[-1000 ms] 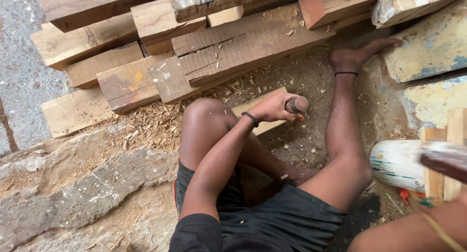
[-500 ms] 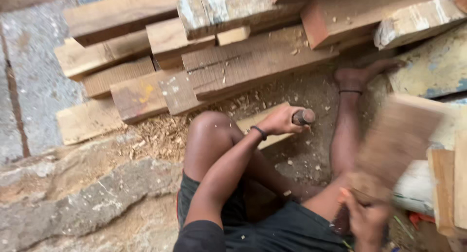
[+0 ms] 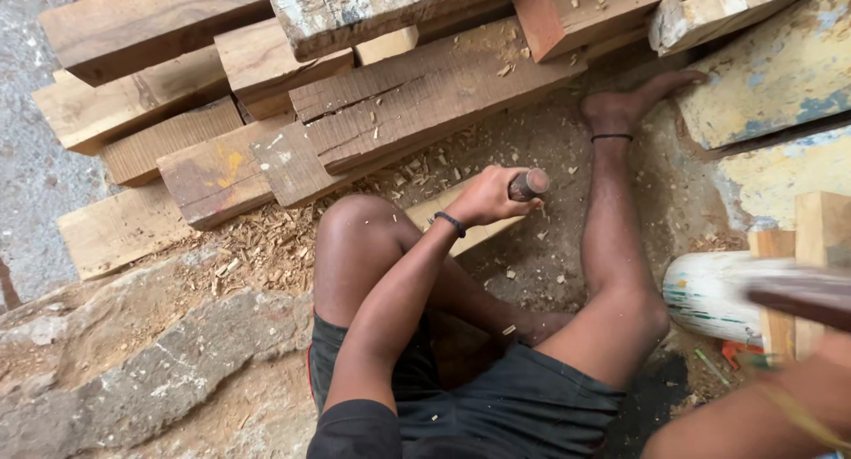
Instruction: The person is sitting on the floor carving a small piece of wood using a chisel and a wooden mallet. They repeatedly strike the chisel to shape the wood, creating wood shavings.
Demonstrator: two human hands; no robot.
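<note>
A person is sitting on the ground among a stack of rough timber planks (image 3: 390,113), which is filling the top of the head view, its long boards running mostly from lower left to upper right. A slab of grey rock (image 3: 133,370) is lying at the lower left, with wood shavings (image 3: 257,246) scattered between it and the planks. A white painted cylinder (image 3: 709,295) is resting on its side at the right, just beside the person's knee. The left hand (image 3: 486,198) is closing fully around a short dark wooden handle (image 3: 529,183), the fingers wrapping it tight; the handle is sitting near the middle of the view, over a pale board by the bent knee, its long axis running lower left to upper right and its round end pointing up and right, out of the fist. The right hand is lying largely out of view at the lower right edge behind a blurred dark bar (image 3: 798,295), so its grip cannot be judged
</note>
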